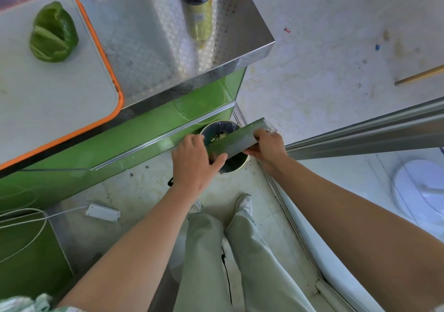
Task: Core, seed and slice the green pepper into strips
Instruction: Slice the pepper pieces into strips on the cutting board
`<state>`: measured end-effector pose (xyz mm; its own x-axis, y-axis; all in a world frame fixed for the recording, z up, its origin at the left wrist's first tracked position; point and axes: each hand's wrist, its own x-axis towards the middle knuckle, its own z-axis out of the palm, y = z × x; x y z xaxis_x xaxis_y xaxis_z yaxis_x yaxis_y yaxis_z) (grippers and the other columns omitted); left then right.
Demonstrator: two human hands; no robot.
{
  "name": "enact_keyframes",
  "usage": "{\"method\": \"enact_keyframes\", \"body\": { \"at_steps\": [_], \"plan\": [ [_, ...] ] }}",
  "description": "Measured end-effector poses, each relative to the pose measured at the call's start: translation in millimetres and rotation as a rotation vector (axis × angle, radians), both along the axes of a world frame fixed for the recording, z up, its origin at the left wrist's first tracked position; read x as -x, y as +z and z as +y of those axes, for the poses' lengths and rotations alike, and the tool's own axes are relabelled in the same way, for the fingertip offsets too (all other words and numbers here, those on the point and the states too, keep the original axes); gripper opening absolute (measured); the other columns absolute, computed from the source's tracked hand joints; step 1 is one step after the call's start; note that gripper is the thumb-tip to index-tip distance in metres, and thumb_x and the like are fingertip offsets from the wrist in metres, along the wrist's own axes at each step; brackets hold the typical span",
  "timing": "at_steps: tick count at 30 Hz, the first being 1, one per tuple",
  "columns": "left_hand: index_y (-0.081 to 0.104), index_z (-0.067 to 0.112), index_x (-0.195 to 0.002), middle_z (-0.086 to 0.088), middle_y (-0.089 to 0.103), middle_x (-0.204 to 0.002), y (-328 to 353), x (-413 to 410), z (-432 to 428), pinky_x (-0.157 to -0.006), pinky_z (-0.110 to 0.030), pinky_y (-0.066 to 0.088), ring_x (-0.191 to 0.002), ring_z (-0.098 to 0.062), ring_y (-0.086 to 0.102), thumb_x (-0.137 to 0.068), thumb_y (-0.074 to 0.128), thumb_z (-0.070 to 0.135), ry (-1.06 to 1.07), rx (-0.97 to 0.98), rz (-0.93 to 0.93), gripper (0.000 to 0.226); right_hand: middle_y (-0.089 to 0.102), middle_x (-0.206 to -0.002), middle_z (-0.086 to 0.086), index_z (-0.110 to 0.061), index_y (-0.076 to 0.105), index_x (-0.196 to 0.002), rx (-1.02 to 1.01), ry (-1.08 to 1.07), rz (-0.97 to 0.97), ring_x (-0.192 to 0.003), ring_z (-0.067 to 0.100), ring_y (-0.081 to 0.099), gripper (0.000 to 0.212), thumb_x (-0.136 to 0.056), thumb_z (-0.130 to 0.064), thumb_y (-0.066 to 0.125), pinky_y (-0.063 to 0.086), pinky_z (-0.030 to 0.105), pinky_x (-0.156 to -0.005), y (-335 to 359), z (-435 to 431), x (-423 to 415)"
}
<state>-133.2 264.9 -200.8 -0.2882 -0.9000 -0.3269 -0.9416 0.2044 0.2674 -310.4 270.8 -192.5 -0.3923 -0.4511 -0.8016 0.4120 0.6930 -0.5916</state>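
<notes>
Head view: the right hand point(266, 147) grips a cleaver point(240, 138) by its handle end, blade flat over a small bin point(236, 165) on the floor. The left hand point(194, 160) rests open against the blade's face, thumb under it. The green pepper point(53, 32), cut open, lies well apart on the orange-rimmed cutting board point(60, 95) on the steel counter point(156, 47).

Kitchen: steel counter point(153, 54) bearing cutting board point(48, 100) and sauce bottle point(197, 8); waste bin point(230, 165) on tiled floor point(336, 23) under the fingers point(192, 141).
</notes>
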Motion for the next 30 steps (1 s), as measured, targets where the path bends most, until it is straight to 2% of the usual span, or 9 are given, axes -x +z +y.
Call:
{"method": "enact_keyframes", "body": {
  "at_steps": [4,9,11,14,17,19,23,27,30],
  "plan": [
    [0.046,0.012,-0.126,-0.006,0.072,-0.095,-1.6,-9.3,-5.9,-0.082,-0.042,0.053,-0.082,-0.024,0.067,-0.087,0.044,0.071,0.273,-0.532,0.293,0.071,0.061,-0.068,0.007,-0.002,0.054,-0.093,0.042,0.004,-0.070,-0.064,0.021,0.067,0.008,-0.095,-0.002,0.047,0.058,0.034,-0.065,-4.2,5.0,5.4],
    [0.049,0.005,-0.112,-0.010,0.065,-0.086,-1.8,-12.3,-7.0,-0.070,-0.036,0.046,-0.087,-0.031,0.064,-0.087,0.041,0.073,0.269,-0.288,0.073,0.073,0.066,-0.085,0.016,0.006,0.055,-0.109,0.061,-0.017,-0.159,-0.078,0.027,0.069,0.017,-0.099,-0.006,0.049,0.061,0.033,-0.067,-11.7,5.3,0.5],
    [0.056,0.011,-0.085,-0.013,0.059,-0.072,-0.1,-13.1,-7.1,-0.059,-0.033,0.035,-0.074,-0.033,0.060,-0.086,0.038,0.076,0.237,-0.303,0.051,0.068,0.066,-0.085,0.015,0.004,0.056,-0.108,0.073,-0.036,-0.181,-0.078,0.026,0.069,0.016,-0.099,-0.007,0.048,0.061,0.032,-0.066,-12.7,4.8,-1.5],
    [0.038,0.017,-0.060,-0.001,0.047,-0.057,-1.1,-17.2,-7.4,-0.049,-0.029,0.027,-0.059,-0.027,0.049,-0.087,0.038,0.074,0.143,-0.245,0.004,0.063,0.064,-0.097,0.016,0.005,0.049,-0.125,-0.031,-0.017,-0.086,-0.080,0.028,0.069,0.035,-0.100,-0.019,0.050,0.059,0.034,-0.065,-15.9,1.3,-6.3],
    [0.047,0.016,-0.069,-0.003,0.059,-0.067,-7.2,-21.0,-7.8,-0.051,-0.030,0.033,-0.065,-0.026,0.058,-0.089,0.035,0.074,0.119,-0.159,-0.061,0.062,0.038,-0.144,0.017,-0.013,0.016,-0.153,-0.189,0.398,0.400,-0.128,0.034,0.044,0.063,-0.098,-0.027,0.044,0.044,0.045,-0.096,-17.3,4.6,-7.9],
    [0.054,0.015,-0.073,-0.004,0.061,-0.068,-8.0,-21.2,-7.1,-0.052,-0.029,0.035,-0.065,-0.025,0.058,-0.090,0.035,0.073,0.118,-0.142,-0.078,0.063,0.009,-0.161,0.009,-0.030,0.020,-0.153,0.057,0.698,0.706,-0.146,0.029,0.014,0.061,-0.096,-0.024,0.042,0.022,0.049,-0.114,-11.2,12.3,-14.1],
    [0.061,0.016,-0.078,-0.003,0.061,-0.071,-5.6,-23.1,-9.9,-0.055,-0.029,0.036,-0.065,-0.025,0.055,-0.090,0.040,0.069,0.116,-0.113,-0.122,0.059,-0.012,-0.162,-0.003,-0.051,0.037,-0.141,0.392,1.353,0.784,-0.148,0.019,-0.009,0.055,-0.088,-0.046,0.022,-0.005,0.046,-0.115,-16.6,19.4,-32.7],
    [0.062,0.021,-0.075,0.002,0.058,-0.064,-0.8,-31.4,-9.7,-0.050,-0.027,0.030,-0.062,-0.023,0.054,-0.087,0.040,0.072,0.088,-0.055,-0.146,0.057,-0.017,-0.161,-0.001,-0.054,0.029,-0.144,0.210,1.376,0.886,-0.147,0.021,-0.016,0.054,-0.092,-0.050,0.012,-0.009,0.050,-0.116,-26.3,15.1,-33.9],
    [0.059,0.021,-0.068,0.004,0.055,-0.059,1.7,-40.5,-9.0,-0.046,-0.025,0.025,-0.058,-0.021,0.053,-0.084,0.040,0.077,0.095,-0.027,-0.159,0.061,-0.018,-0.161,0.004,-0.039,0.022,-0.151,-0.037,1.286,0.908,-0.148,0.025,-0.016,0.053,-0.099,-0.044,0.018,-0.007,0.052,-0.116,-31.0,6.5,-28.8]
  ]
}}
